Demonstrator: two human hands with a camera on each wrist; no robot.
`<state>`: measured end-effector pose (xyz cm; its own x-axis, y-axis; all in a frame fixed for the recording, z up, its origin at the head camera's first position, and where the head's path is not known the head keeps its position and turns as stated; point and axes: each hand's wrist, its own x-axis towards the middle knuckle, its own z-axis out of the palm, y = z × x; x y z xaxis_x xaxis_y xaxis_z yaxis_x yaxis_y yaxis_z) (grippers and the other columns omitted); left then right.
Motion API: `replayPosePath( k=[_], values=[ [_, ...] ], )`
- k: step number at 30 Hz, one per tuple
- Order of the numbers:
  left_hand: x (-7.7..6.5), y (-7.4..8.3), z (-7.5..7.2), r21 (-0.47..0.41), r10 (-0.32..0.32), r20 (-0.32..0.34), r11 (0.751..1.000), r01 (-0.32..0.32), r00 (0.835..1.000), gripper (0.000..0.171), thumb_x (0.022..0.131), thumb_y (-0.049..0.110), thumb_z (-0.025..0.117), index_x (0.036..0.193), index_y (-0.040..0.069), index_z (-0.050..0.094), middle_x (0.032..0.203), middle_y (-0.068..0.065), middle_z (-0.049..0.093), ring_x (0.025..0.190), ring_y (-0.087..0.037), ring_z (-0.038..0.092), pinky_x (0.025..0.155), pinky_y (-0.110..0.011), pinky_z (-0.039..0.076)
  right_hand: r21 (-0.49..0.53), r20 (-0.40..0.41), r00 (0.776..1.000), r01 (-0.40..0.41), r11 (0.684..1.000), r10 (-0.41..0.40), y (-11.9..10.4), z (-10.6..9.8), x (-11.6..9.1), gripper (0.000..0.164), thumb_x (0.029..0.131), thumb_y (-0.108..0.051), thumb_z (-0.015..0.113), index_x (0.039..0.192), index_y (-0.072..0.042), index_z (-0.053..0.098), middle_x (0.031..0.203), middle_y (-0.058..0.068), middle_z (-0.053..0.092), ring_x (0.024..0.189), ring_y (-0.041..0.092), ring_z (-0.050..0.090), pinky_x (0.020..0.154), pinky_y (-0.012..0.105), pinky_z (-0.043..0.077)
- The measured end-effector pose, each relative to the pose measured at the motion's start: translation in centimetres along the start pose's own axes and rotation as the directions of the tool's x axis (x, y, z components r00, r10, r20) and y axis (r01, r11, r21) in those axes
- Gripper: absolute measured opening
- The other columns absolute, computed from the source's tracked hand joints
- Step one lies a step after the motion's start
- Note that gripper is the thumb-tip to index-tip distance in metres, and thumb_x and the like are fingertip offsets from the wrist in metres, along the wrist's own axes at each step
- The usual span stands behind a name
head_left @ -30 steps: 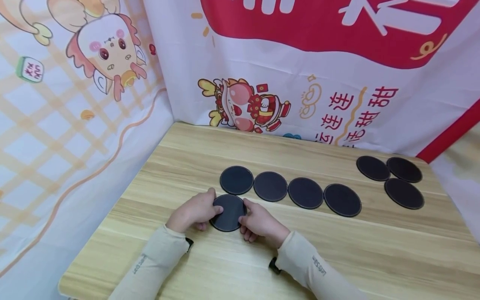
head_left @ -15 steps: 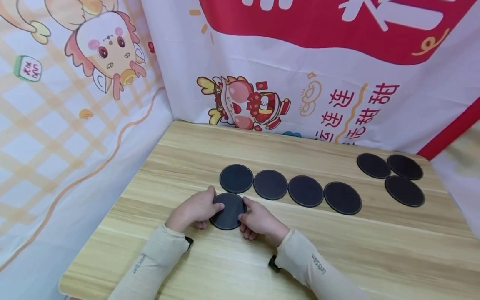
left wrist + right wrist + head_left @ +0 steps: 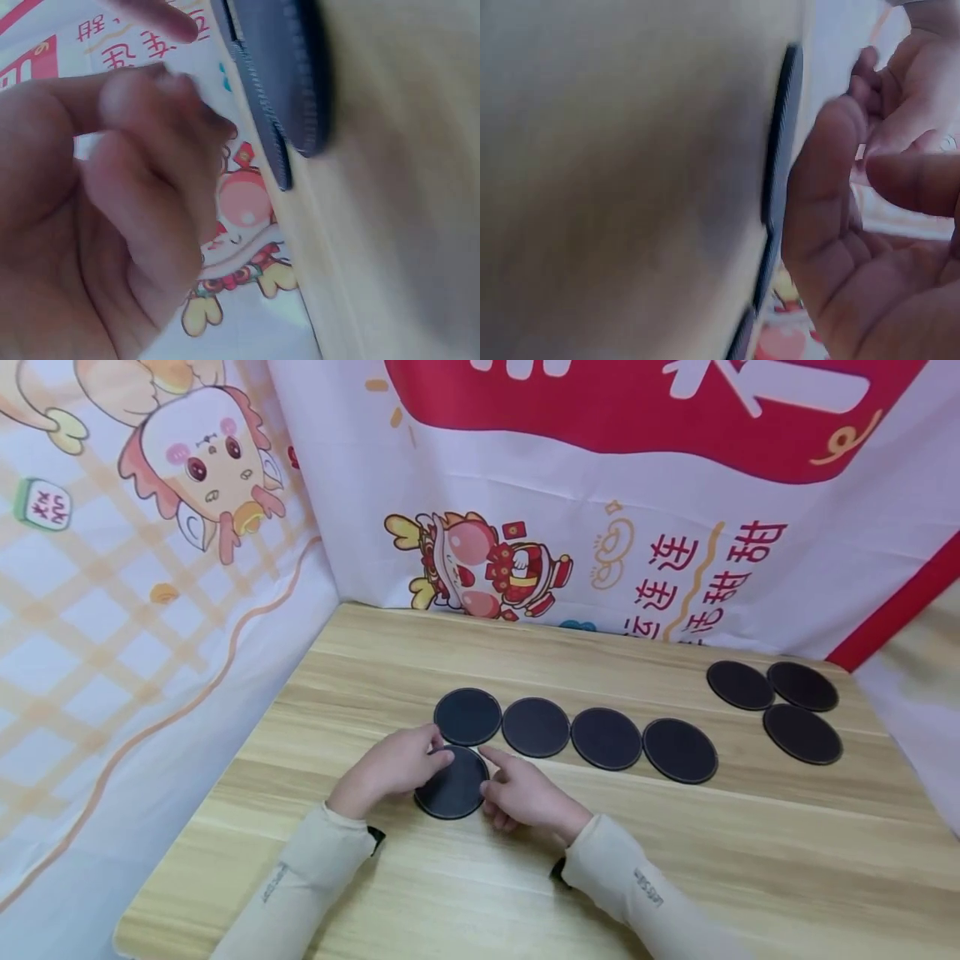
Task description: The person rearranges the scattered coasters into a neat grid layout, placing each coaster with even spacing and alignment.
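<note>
Nearest to me are two bare hands either side of the near disc (image 3: 452,789), a black round one lying flat on the wooden table (image 3: 787,860). Left hand (image 3: 390,772) is at the near disc's left, thumb over its rim in the head view; right hand (image 3: 528,797) is at its right, index finger pointing past its far edge. I'd call both grips loose, nothing pinched: the left wrist view shows a gap to the discs (right wrist is too tight to call for contact, sorry). Key bit for me: the near disc sits right between them, left maybe a hair closer, and being round it has no long axis to line up. Just beyond it is the left-end disc (image 3: 467,717), can't tell if touching, then three more discs (image 3: 606,738) run off rightward. Far right of the near disc there's a trio of discs (image 3: 791,727), and behind everything, printed cloth (image 3: 585,493).
</note>
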<state>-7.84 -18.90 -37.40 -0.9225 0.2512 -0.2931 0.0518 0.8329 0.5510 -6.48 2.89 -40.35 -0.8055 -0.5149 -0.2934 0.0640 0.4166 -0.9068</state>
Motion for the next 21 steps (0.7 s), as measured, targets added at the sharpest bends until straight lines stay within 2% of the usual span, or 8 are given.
replayPosePath(
  k=[3, 5, 10, 14, 16, 18, 21],
  values=[
    [1.3, 1.8, -0.4, -0.03, 0.099, 0.018, 0.995, -0.098, 0.995, 0.018, 0.104, 0.031, 0.059, 0.101, 0.013, 0.062, 0.068, -0.003, 0.059, 0.05, -0.019, 0.058, 0.05, -0.033, 0.047, -0.051, 0.002, 0.997, 0.081, 0.995, -0.081, 0.2, -2.3, -0.8, 0.052, 0.101, -0.002, 0.052, 0.152, -0.001, 0.041, 0.069, 0.014, 0.064, 0.052, 0.02, 0.06, 0.05, 0.037, 0.056],
    [2.3, 3.4, -0.5, -0.062, 0.147, 0.039, 0.988, -0.145, 0.988, 0.019, 0.104, 0.032, 0.058, 0.099, 0.014, 0.063, 0.068, -0.003, 0.06, 0.051, -0.019, 0.058, 0.051, -0.034, 0.049, -0.058, -0.017, 0.995, 0.097, 0.994, -0.098, 0.4, -4.2, -1.3, 0.046, 0.102, 0.0, 0.051, 0.148, 0.002, 0.046, 0.069, 0.014, 0.063, 0.053, 0.021, 0.06, 0.051, 0.038, 0.055],
    [5.4, 7.5, -0.6, -0.108, 0.268, 0.063, 0.959, -0.261, 0.961, 0.024, 0.105, 0.032, 0.057, 0.1, 0.011, 0.065, 0.071, -0.003, 0.061, 0.056, -0.018, 0.059, 0.055, -0.034, 0.052, -0.105, -0.154, 0.986, 0.042, 0.994, -0.058, 1.2, -10.1, -2.5, 0.04, 0.103, -0.002, 0.051, 0.142, 0.004, 0.052, 0.079, 0.017, 0.064, 0.061, 0.023, 0.061, 0.055, 0.038, 0.055],
    [8.4, 11.0, -0.2, -0.161, 0.337, 0.07, 0.933, -0.323, 0.939, 0.023, 0.106, 0.028, 0.055, 0.101, 0.008, 0.065, 0.073, -0.005, 0.062, 0.056, -0.021, 0.059, 0.053, -0.033, 0.052, -0.223, -0.296, 0.955, -0.039, 0.974, -0.03, 2.4, -15.8, -3.4, 0.039, 0.104, -0.006, 0.047, 0.141, 0.005, 0.052, 0.08, 0.018, 0.063, 0.058, 0.022, 0.061, 0.054, 0.039, 0.056],
    [10.1, 12.6, 0.3, -0.181, 0.363, 0.067, 0.921, -0.346, 0.929, 0.021, 0.106, 0.027, 0.055, 0.101, 0.009, 0.065, 0.074, -0.006, 0.063, 0.055, -0.021, 0.059, 0.053, -0.032, 0.052, -0.309, -0.36, 0.933, -0.109, 0.945, -0.01, 3.4, -19.0, -3.8, 0.04, 0.103, -0.007, 0.045, 0.14, 0.007, 0.052, 0.076, 0.016, 0.063, 0.054, 0.02, 0.06, 0.052, 0.038, 0.056],
    [11.8, 13.9, 0.9, -0.199, 0.372, 0.057, 0.914, -0.354, 0.927, 0.019, 0.106, 0.026, 0.055, 0.1, 0.011, 0.065, 0.075, -0.007, 0.063, 0.053, -0.019, 0.058, 0.053, -0.03, 0.051, -0.39, -0.417, 0.909, -0.188, 0.902, 0.01, 4.9, -22.2, -4.0, 0.044, 0.101, -0.009, 0.044, 0.14, 0.009, 0.051, 0.074, 0.019, 0.063, 0.049, 0.019, 0.06, 0.05, 0.036, 0.054],
    [14.0, 15.1, 2.1, -0.224, 0.36, 0.055, 0.913, -0.34, 0.931, 0.018, 0.106, 0.023, 0.055, 0.096, 0.011, 0.065, 0.076, -0.007, 0.064, 0.052, -0.017, 0.056, 0.053, -0.028, 0.051, -0.509, -0.448, 0.893, -0.289, 0.811, 0.037, 7.9, -26.7, -4.1, 0.05, 0.096, -0.011, 0.043, 0.14, 0.014, 0.047, 0.085, 0.024, 0.065, 0.056, 0.026, 0.063, 0.056, 0.035, 0.053]
  ],
)
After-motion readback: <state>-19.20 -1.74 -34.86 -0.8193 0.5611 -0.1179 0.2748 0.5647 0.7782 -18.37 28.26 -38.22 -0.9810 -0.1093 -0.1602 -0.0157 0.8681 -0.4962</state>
